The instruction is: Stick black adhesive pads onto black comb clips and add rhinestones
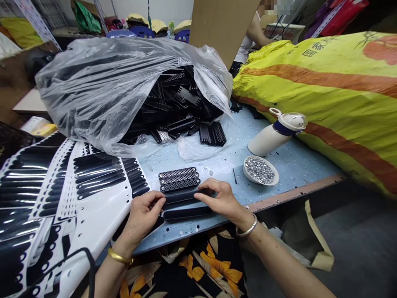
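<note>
Left hand point(145, 212) and right hand point(221, 199) each have a thumb-and-finger grip, seemingly closed, on opposite ends of a smooth, elongated black strip point(180, 196) near the front edge of the speckled pale-blue desk point(297, 165). Three black lattice-faced bars point(179, 179) lie just beyond; a second long black strip point(187, 213) lies nearer that edge.

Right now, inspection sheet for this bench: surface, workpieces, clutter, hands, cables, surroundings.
Surface: speckled light-blue tabletop.
Workpieces: held black strip; second black strip on its near side; three perforated black bars side by side beyond.
Clutter: open plastic bag of black parts, strip sheets at left, white bowl of small metal pieces, white bottle.
Hands: left hand pinches the strip's left end, right hand its right end.
Cables: black cord-like loop, lower left; can't tell if cable.
Surroundings: yellow sack right, cardboard panel and another person behind.
</note>
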A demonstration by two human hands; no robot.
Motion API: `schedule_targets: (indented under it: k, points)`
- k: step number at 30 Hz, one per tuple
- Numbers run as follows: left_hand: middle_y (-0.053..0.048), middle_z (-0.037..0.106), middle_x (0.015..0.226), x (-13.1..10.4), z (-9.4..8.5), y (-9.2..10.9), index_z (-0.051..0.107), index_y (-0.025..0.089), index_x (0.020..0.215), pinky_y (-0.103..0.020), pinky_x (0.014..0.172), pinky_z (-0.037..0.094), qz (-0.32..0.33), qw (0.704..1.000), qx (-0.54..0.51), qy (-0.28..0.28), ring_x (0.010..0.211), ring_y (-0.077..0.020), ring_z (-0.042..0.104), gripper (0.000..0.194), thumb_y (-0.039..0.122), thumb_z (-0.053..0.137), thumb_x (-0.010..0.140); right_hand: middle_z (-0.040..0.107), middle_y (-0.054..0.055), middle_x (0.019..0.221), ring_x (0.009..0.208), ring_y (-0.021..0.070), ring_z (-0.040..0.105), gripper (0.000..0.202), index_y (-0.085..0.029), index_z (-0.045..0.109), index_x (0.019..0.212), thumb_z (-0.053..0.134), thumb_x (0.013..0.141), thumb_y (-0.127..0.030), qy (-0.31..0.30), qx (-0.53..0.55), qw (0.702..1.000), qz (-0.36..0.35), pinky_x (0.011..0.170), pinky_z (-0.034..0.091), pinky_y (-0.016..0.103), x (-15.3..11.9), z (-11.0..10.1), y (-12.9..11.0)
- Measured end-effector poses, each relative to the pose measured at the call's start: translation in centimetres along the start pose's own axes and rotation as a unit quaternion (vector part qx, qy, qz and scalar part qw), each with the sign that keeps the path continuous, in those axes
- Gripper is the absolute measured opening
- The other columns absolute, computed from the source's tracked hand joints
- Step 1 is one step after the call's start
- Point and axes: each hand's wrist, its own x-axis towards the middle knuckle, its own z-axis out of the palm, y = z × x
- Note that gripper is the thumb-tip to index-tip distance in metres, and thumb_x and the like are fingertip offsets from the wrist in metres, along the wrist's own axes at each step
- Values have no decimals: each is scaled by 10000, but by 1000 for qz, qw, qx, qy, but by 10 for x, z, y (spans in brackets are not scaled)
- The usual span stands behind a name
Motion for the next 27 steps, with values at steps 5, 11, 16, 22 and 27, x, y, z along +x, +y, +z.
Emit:
schedule_targets:
  k: [5, 11, 16, 22, 27]
  points:
    - [-43, 746, 755, 0, 0, 0, 759, 195, 845, -227, 501, 509, 50, 998, 23, -4, 597, -161, 675, 237, 314, 556, 816, 664, 17, 657, 618, 149, 613, 217, -199, 683, 669, 728, 795, -369, -7, -10, 1000, -1, 597, 469, 270, 4, 10, -2]
    - [-46, 740, 712, 1, -2, 1, 773, 210, 819, -250, 572, 542, 74, 997, 35, -10, 657, -178, 692, 237, 294, 551, 825, 608, 6, 588, 584, 141, 566, 325, -203, 594, 564, 660, 842, -357, -18, -6, 1000, 20, 572, 434, 268, 5, 14, 0]
    - [-45, 746, 727, 1, -2, 1, 773, 205, 832, -268, 624, 557, 83, 995, 53, -12, 641, -170, 685, 239, 288, 549, 830, 464, -10, 494, 491, 115, 428, 496, -215, 387, 470, 531, 915, -380, 30, -81, 996, 7, 516, 337, 276, 3, 22, 3]
    - [-38, 746, 736, 1, 0, 0, 769, 202, 841, -279, 664, 557, 97, 993, 67, -1, 620, -158, 666, 231, 277, 551, 834, 591, 10, 595, 565, 132, 539, 359, -199, 581, 598, 566, 910, -378, 10, -30, 999, 8, 580, 407, 266, 4, 17, -8]
    - [-43, 753, 750, 1, 0, 0, 773, 205, 845, -280, 661, 551, 96, 994, 61, -8, 617, -159, 661, 226, 278, 558, 836, 661, 23, 660, 652, 154, 599, 274, -201, 660, 649, 662, 854, -382, -57, -37, 998, 2, 628, 447, 274, 4, 20, -16]
